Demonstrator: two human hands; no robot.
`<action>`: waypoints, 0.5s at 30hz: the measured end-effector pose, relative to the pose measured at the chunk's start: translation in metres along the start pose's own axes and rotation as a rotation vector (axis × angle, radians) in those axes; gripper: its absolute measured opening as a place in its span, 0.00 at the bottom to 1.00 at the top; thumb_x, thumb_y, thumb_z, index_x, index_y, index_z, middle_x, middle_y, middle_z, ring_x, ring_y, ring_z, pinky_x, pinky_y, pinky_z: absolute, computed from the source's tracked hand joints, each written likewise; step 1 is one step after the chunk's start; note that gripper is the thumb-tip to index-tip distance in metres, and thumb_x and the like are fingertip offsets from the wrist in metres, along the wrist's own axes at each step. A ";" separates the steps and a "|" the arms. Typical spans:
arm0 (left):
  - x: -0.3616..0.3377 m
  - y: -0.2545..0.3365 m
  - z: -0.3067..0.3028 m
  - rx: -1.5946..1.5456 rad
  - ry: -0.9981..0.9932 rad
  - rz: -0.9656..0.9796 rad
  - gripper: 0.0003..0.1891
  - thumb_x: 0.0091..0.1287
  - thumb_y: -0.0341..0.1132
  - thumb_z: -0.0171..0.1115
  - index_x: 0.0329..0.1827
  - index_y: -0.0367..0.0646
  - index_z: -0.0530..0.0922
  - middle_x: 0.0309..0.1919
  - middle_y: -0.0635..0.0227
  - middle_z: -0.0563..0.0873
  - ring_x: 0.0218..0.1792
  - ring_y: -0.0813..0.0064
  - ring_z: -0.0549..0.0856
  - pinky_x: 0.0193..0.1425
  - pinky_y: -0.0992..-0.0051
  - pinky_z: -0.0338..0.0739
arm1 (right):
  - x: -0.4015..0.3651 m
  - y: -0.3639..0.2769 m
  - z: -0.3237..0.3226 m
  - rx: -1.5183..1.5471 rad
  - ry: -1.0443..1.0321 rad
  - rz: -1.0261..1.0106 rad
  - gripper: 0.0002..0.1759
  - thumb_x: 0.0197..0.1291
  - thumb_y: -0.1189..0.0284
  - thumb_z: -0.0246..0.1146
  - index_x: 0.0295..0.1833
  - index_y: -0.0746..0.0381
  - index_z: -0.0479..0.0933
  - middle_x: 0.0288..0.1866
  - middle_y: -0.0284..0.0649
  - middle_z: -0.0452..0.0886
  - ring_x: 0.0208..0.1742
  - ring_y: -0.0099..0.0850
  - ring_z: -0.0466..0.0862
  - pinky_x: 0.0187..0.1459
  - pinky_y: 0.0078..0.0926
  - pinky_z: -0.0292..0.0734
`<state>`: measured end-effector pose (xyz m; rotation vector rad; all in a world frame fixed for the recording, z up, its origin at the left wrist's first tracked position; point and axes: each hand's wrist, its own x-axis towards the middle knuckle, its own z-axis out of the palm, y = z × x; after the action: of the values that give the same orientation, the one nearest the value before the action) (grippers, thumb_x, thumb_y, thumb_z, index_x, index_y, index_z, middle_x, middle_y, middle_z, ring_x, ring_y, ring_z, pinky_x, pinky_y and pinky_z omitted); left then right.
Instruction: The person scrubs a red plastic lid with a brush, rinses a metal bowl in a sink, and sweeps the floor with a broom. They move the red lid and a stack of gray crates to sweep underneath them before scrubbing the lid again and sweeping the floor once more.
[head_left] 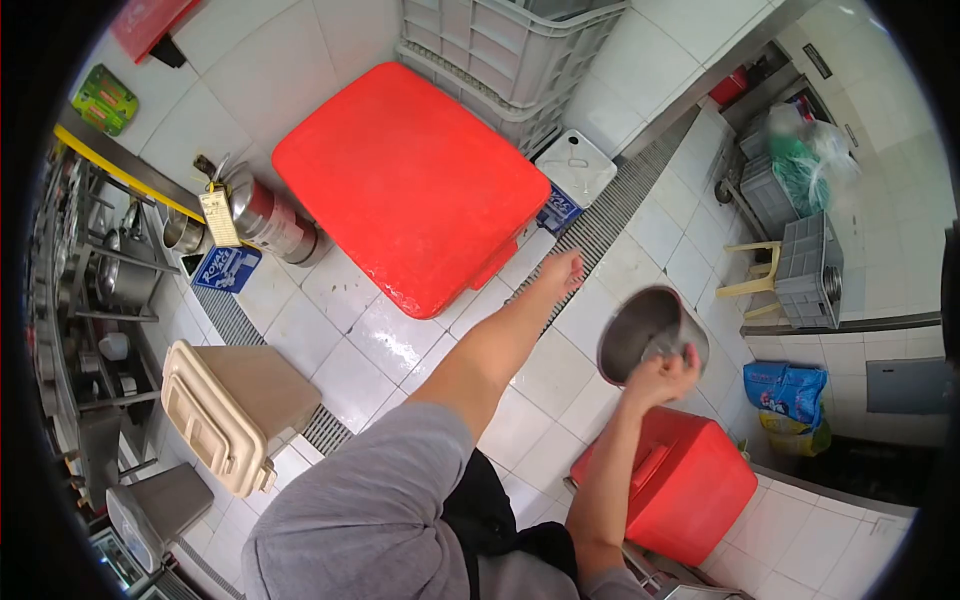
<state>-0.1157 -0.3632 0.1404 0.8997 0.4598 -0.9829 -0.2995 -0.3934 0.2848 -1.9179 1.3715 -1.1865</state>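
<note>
My left hand (562, 271) reaches forward over the floor drain, just right of the large red lid (415, 190). Its fingers are loosely bent and apart, and I see nothing in them. My right hand (664, 378) is closed at the near rim of a round grey metal pot (625, 335). A pale, see-through patch shows inside the pot by my fingers; what it is I cannot make out. Below the right forearm stands a red bin (690, 490).
Stacked grey crates (490, 50) stand behind the red lid. A fire extinguisher (270, 215) and a beige lidded bin (235, 400) are at the left, near metal shelving (120, 270). A cream stool (752, 270) and a blue bag (783, 390) are at the right.
</note>
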 end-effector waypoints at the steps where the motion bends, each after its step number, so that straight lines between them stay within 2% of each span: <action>1: 0.003 -0.012 -0.013 0.005 0.038 -0.034 0.10 0.55 0.43 0.59 0.23 0.48 0.72 0.17 0.73 0.73 0.24 0.78 0.73 0.34 0.66 0.70 | -0.012 -0.010 0.003 -0.008 -0.093 -0.132 0.15 0.42 0.84 0.51 0.41 0.64 0.69 0.40 0.39 0.74 0.46 0.33 0.72 0.64 0.47 0.28; 2: 0.008 -0.013 -0.024 0.009 0.035 -0.035 0.10 0.55 0.43 0.59 0.23 0.48 0.72 0.17 0.73 0.73 0.24 0.78 0.73 0.34 0.66 0.70 | -0.021 -0.029 0.022 0.179 0.045 -0.505 0.06 0.40 0.85 0.51 0.22 0.62 0.67 0.46 0.40 0.73 0.56 0.41 0.68 0.64 0.52 0.27; 3: 0.012 -0.011 -0.039 0.032 0.071 -0.101 0.10 0.57 0.42 0.57 0.22 0.48 0.72 0.17 0.72 0.72 0.21 0.76 0.73 0.30 0.65 0.72 | -0.032 -0.050 0.024 -0.015 -0.074 -0.596 0.13 0.37 0.84 0.52 0.13 0.60 0.57 0.49 0.40 0.71 0.62 0.47 0.61 0.63 0.54 0.28; 4: 0.011 -0.006 -0.053 0.057 0.109 -0.166 0.10 0.58 0.40 0.56 0.21 0.48 0.72 0.16 0.72 0.72 0.18 0.73 0.72 0.26 0.65 0.73 | -0.037 -0.056 0.042 0.012 -0.093 -0.735 0.13 0.36 0.83 0.53 0.14 0.60 0.56 0.50 0.42 0.71 0.62 0.47 0.60 0.62 0.58 0.28; 5: -0.002 0.016 -0.055 0.038 0.145 -0.028 0.09 0.59 0.40 0.53 0.23 0.48 0.72 0.16 0.71 0.72 0.18 0.73 0.72 0.24 0.65 0.72 | -0.042 -0.077 0.049 0.095 -0.154 -0.798 0.08 0.34 0.86 0.51 0.18 0.62 0.64 0.52 0.40 0.70 0.61 0.52 0.61 0.59 0.64 0.36; 6: -0.010 0.051 -0.057 0.021 0.181 0.110 0.09 0.60 0.39 0.51 0.25 0.47 0.72 0.16 0.71 0.72 0.17 0.72 0.72 0.22 0.66 0.72 | -0.039 -0.093 0.066 0.147 -0.119 -0.907 0.08 0.35 0.85 0.53 0.18 0.61 0.64 0.52 0.40 0.69 0.62 0.53 0.60 0.58 0.67 0.32; 7: 0.018 0.084 -0.080 0.079 -0.006 0.239 0.10 0.62 0.38 0.46 0.29 0.44 0.72 0.18 0.67 0.72 0.19 0.68 0.74 0.24 0.62 0.74 | -0.032 -0.114 0.077 0.172 -0.144 -0.975 0.07 0.36 0.84 0.54 0.18 0.61 0.64 0.53 0.41 0.69 0.62 0.53 0.59 0.59 0.67 0.32; 8: -0.035 0.128 -0.050 0.002 0.210 0.274 0.10 0.63 0.37 0.43 0.33 0.41 0.70 0.21 0.62 0.74 0.22 0.62 0.78 0.28 0.55 0.77 | -0.021 -0.131 0.091 0.215 -0.127 -1.045 0.07 0.38 0.84 0.54 0.19 0.62 0.65 0.54 0.42 0.68 0.62 0.53 0.59 0.59 0.67 0.33; 9: -0.038 0.162 -0.055 0.026 0.185 0.297 0.11 0.63 0.38 0.43 0.37 0.40 0.69 0.24 0.60 0.75 0.25 0.61 0.79 0.31 0.53 0.77 | -0.009 -0.148 0.102 0.203 -0.100 -1.097 0.06 0.39 0.84 0.54 0.20 0.63 0.67 0.55 0.43 0.67 0.62 0.52 0.59 0.60 0.66 0.33; 10: -0.034 0.202 -0.067 0.053 0.156 0.319 0.12 0.63 0.38 0.43 0.42 0.38 0.67 0.26 0.59 0.76 0.28 0.60 0.80 0.33 0.50 0.77 | 0.006 -0.168 0.107 0.217 -0.056 -1.129 0.08 0.36 0.84 0.56 0.20 0.62 0.64 0.50 0.46 0.69 0.59 0.54 0.62 0.55 0.75 0.36; 11: -0.032 0.239 -0.074 0.343 0.328 0.419 0.12 0.63 0.39 0.44 0.40 0.39 0.69 0.26 0.61 0.76 0.29 0.62 0.79 0.31 0.51 0.76 | 0.026 -0.177 0.114 0.299 0.000 -1.143 0.07 0.36 0.85 0.55 0.20 0.62 0.66 0.49 0.45 0.69 0.59 0.53 0.63 0.55 0.75 0.35; 12: -0.041 0.271 -0.079 0.624 0.510 0.482 0.11 0.63 0.39 0.45 0.34 0.40 0.70 0.25 0.63 0.75 0.27 0.65 0.78 0.29 0.54 0.75 | 0.044 -0.187 0.111 0.311 0.062 -1.048 0.06 0.37 0.85 0.53 0.20 0.63 0.66 0.49 0.45 0.69 0.58 0.52 0.64 0.57 0.69 0.40; 13: -0.040 0.297 -0.097 0.620 0.424 0.516 0.11 0.62 0.39 0.47 0.34 0.41 0.72 0.24 0.65 0.74 0.26 0.67 0.76 0.29 0.57 0.75 | 0.062 -0.190 0.105 0.320 0.124 -0.956 0.06 0.37 0.85 0.52 0.19 0.64 0.66 0.49 0.45 0.69 0.57 0.50 0.65 0.59 0.63 0.45; 14: -0.006 0.333 -0.145 0.238 0.186 0.485 0.12 0.61 0.40 0.49 0.39 0.40 0.71 0.29 0.63 0.74 0.31 0.66 0.76 0.34 0.54 0.74 | 0.086 -0.179 0.099 0.473 0.054 -0.775 0.04 0.38 0.85 0.51 0.19 0.65 0.66 0.48 0.45 0.69 0.56 0.47 0.66 0.59 0.53 0.51; 15: -0.060 0.320 -0.115 0.457 0.497 0.525 0.17 0.61 0.41 0.50 0.49 0.40 0.69 0.43 0.59 0.74 0.41 0.60 0.76 0.41 0.48 0.71 | 0.113 -0.163 0.086 0.622 -0.010 -0.586 0.03 0.38 0.84 0.51 0.20 0.66 0.67 0.47 0.45 0.70 0.56 0.44 0.67 0.59 0.43 0.57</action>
<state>0.1363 -0.1582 0.2567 1.5981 0.3845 -0.3712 -0.1324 -0.4455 0.4117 -1.8706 0.3306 -1.6199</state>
